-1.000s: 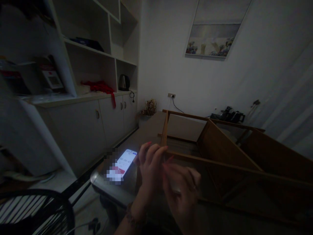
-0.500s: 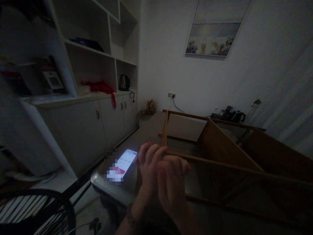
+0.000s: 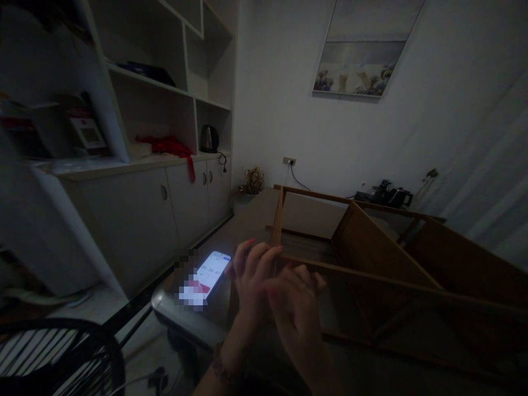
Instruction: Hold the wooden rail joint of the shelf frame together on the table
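My left hand (image 3: 252, 283), with a beaded bracelet at the wrist, is closed with bent fingers at the near left corner of a wooden rack frame (image 3: 371, 272). Its fingertips meet or overlap the frame's rail; what lies under them is hidden. My right hand (image 3: 299, 311) is curled close beside it, thumb and fingers drawn together against the left hand's side. Whatever it may hold is too dark to make out. Left of my hands, a lit phone (image 3: 212, 272) showing a timer lies on the table (image 3: 243, 220). The rack lies on its side across this table.
A black fan (image 3: 61, 352) stands at lower left. White cabinets (image 3: 127, 209) with shelves line the left wall, bearing a red cloth (image 3: 173, 146) and an electric kettle (image 3: 209, 138). Black appliances (image 3: 388, 193) sit behind the rack, near a wall socket (image 3: 289, 160).
My right hand has shifted slightly right, its fingers turning and loosening a little from the left hand. My left hand has stayed nearly in place.
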`<state>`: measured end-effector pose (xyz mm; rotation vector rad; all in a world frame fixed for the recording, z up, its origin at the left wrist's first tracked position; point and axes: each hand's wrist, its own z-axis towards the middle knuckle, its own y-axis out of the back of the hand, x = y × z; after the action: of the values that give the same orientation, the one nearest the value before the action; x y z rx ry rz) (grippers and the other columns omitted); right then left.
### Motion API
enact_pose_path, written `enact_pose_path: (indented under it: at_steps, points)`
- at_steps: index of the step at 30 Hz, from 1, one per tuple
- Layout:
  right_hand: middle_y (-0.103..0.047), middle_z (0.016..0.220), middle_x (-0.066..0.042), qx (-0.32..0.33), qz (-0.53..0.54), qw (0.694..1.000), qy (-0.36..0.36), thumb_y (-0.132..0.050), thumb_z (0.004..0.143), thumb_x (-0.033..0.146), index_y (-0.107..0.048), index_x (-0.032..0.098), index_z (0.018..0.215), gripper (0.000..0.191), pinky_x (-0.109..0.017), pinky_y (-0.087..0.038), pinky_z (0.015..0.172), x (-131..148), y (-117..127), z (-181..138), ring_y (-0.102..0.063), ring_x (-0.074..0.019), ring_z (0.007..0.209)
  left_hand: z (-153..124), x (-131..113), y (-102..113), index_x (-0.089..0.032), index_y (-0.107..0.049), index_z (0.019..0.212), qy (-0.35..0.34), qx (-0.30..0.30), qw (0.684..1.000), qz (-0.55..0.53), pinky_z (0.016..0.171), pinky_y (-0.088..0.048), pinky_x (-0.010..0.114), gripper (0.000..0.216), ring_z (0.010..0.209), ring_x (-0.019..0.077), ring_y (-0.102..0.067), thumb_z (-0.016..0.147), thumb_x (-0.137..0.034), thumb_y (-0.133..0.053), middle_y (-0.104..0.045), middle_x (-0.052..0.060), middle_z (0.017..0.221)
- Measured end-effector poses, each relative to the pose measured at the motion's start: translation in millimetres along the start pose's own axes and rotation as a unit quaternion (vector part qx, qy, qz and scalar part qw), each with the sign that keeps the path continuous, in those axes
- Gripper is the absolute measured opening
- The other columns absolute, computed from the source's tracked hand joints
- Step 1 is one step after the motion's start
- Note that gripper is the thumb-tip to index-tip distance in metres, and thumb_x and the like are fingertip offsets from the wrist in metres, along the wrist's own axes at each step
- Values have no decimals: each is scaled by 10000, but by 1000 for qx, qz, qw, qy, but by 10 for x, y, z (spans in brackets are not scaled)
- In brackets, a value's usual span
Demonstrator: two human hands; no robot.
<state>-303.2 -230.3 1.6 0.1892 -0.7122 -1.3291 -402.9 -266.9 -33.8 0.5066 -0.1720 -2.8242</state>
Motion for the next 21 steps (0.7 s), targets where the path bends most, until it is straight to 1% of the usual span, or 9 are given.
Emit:
enact_pose_path:
  at_steps: [2, 4, 6, 9, 11, 14, 16, 19, 21]
  points:
    - [-684, 820, 39, 0, 34, 999, -28, -435, 1054, 431, -669, 288, 913, 309, -364, -308, 785, 26, 14, 6, -562, -182, 817, 7, -1, 1, -274, -656, 1102, 1, -4, 1000, -4, 1013, -292, 399, 191, 1192, 253, -502, 959, -381, -590, -670, 28, 1006]
    - [-712, 882, 43, -5, 55, 997, -56, -495, 1031, 441, -659, 298, 1033, 218, -361, -336, 811, 50, 21, 0, -605, -173, 832, -1, 9, 0, -275, -657, 1118, 3, -2, 1000, -9, 1023, -286, 402, 197, 1211, 253, -494, 961, -367, -580, -675, 29, 1032]
    - [-728, 915, 32, -17, 65, 995, -73, -530, 1014, 444, -631, 289, 1113, 211, -367, -361, 831, 71, 16, -16, -641, -173, 839, -18, 25, -2, -279, -658, 1140, 10, 4, 1000, -15, 1031, -284, 409, 210, 1226, 255, -486, 961, -348, -571, -677, 32, 1056]
    - [-736, 888, 16, -48, 72, 992, -90, -550, 997, 448, -603, 263, 1102, 219, -376, -387, 801, 95, -5, -35, -668, -187, 808, -39, 41, 3, -279, -662, 1155, 12, 13, 1000, -23, 1036, -280, 420, 237, 1226, 262, -482, 968, -353, -536, -678, 41, 1056]
    - [-727, 852, 24, -65, 64, 991, -97, -573, 980, 452, -589, 262, 1075, 213, -377, -387, 779, 107, -22, -35, -670, -190, 777, -37, 41, 11, -275, -661, 1160, 13, 18, 999, -25, 1036, -274, 426, 255, 1229, 268, -481, 976, -356, -504, -678, 46, 1056]
    - [-712, 866, 28, -84, 34, 991, -97, -633, 939, 438, -575, 271, 1067, 217, -373, -387, 774, 122, -43, -29, -662, -195, 785, -14, 32, 20, -276, -664, 1143, 9, 7, 1000, -28, 1005, -297, 413, 251, 1197, 263, -499, 980, -341, -483, -679, 42, 1031]
    - [-709, 913, 14, -84, 24, 992, -88, -652, 922, 405, -564, 272, 1084, 227, -363, -392, 767, 133, -50, -33, -655, -206, 841, 3, 25, 18, -277, -666, 1126, 2, 1, 999, -32, 984, -312, 400, 246, 1173, 256, -508, 984, -350, -478, -678, 38, 1014]
    - [-710, 974, 8, -68, 9, 996, -57, -602, 958, 314, -566, 269, 1076, 131, -359, -371, 795, 138, -37, -63, -641, -197, 906, 14, 17, 2, -277, -669, 1109, 0, -11, 1000, -27, 1001, -296, 392, 219, 1178, 250, -506, 979, -373, -521, -676, 33, 1014]
    - [-706, 957, 16, -74, -14, 997, -25, -570, 988, 270, -583, 259, 1056, 70, -352, -347, 808, 116, -10, -90, -629, -174, 889, 12, 11, -10, -275, -669, 1108, 2, -17, 1000, -17, 1020, -280, 389, 197, 1187, 247, -508, 957, -366, -583, -677, 28, 1014]
